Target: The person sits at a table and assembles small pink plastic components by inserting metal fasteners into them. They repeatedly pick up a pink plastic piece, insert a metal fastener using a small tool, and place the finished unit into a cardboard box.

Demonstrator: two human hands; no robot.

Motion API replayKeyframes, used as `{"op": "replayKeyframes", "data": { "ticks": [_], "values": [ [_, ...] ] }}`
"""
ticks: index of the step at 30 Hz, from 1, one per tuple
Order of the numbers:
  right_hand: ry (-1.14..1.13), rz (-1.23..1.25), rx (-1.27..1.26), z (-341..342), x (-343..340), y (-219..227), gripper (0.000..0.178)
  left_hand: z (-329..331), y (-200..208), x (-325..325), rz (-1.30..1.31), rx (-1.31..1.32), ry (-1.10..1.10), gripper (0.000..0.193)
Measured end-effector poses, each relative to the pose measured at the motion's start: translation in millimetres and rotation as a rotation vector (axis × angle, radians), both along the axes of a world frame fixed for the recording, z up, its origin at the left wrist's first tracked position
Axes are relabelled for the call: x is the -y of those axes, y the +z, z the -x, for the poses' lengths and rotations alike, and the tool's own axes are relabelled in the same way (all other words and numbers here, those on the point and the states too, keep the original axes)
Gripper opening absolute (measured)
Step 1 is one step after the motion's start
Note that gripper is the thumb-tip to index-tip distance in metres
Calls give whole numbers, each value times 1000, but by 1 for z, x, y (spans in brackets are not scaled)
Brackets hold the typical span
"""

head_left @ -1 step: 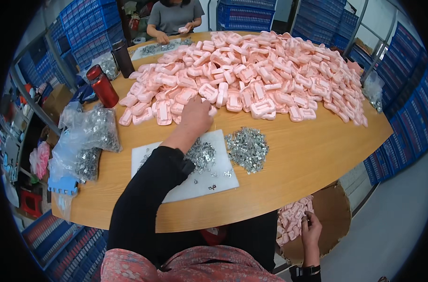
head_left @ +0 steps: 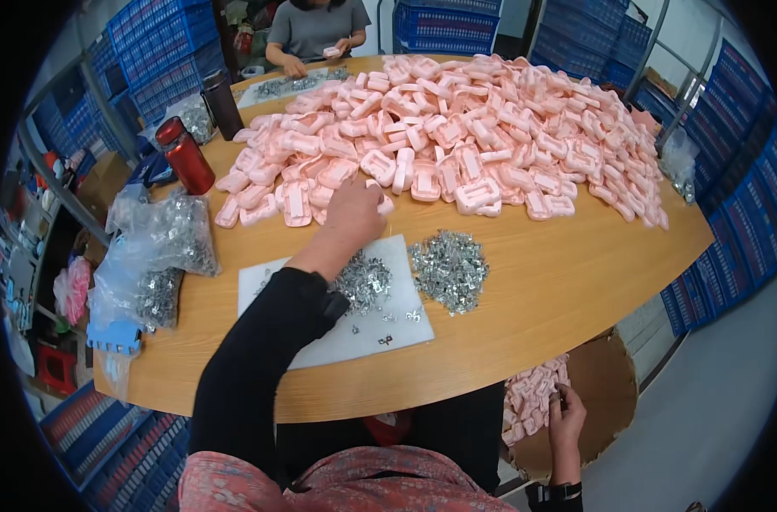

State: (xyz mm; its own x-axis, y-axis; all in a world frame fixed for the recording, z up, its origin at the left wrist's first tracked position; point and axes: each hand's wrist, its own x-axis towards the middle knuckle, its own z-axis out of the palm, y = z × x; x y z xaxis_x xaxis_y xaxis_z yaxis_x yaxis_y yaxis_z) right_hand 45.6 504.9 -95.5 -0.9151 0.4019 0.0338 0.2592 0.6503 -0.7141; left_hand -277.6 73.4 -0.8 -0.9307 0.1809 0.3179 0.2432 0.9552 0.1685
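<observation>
At the near edge of a big heap of pink plastic shells (head_left: 457, 136), my left hand (head_left: 354, 213) has its fingers closed on one pink shell (head_left: 385, 206). The hand hides most of that piece. Beneath my left forearm lies a white foam sheet (head_left: 329, 350) bearing a pile of small metal clips (head_left: 367, 282). A second heap of metal clips (head_left: 450, 271) sits on the wood beside the sheet. Down to the right, my right hand (head_left: 566, 422) hangs over a cardboard box (head_left: 606, 388) partly filled with pink shells (head_left: 529, 401). Its thumb and fingers are bent and slightly apart, and I see nothing between them.
On the left of the wooden table (head_left: 559, 316) stand a red flask (head_left: 185, 158), a dark bottle (head_left: 222, 107) and clear bags of metal clips (head_left: 179, 230). Across the table a person (head_left: 320, 34) handles a pink shell. Stacked blue crates (head_left: 167, 55) line the room.
My left forearm has shifted very slightly to the left. Otherwise the hands and the things around them look the same.
</observation>
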Motion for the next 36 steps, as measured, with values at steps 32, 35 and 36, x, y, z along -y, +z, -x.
{"op": "replayKeyframes", "data": {
  "ticks": [32,35,36],
  "values": [
    [575,57,-261,67,162,116,19,-175,75,69,-1573,709,-144,47],
    [707,34,-234,90,194,119,21,-223,47,72,-1780,756,-168,37],
    [746,26,-225,96,202,120,22,-238,40,68,-1847,779,-125,37]
  ]
}}
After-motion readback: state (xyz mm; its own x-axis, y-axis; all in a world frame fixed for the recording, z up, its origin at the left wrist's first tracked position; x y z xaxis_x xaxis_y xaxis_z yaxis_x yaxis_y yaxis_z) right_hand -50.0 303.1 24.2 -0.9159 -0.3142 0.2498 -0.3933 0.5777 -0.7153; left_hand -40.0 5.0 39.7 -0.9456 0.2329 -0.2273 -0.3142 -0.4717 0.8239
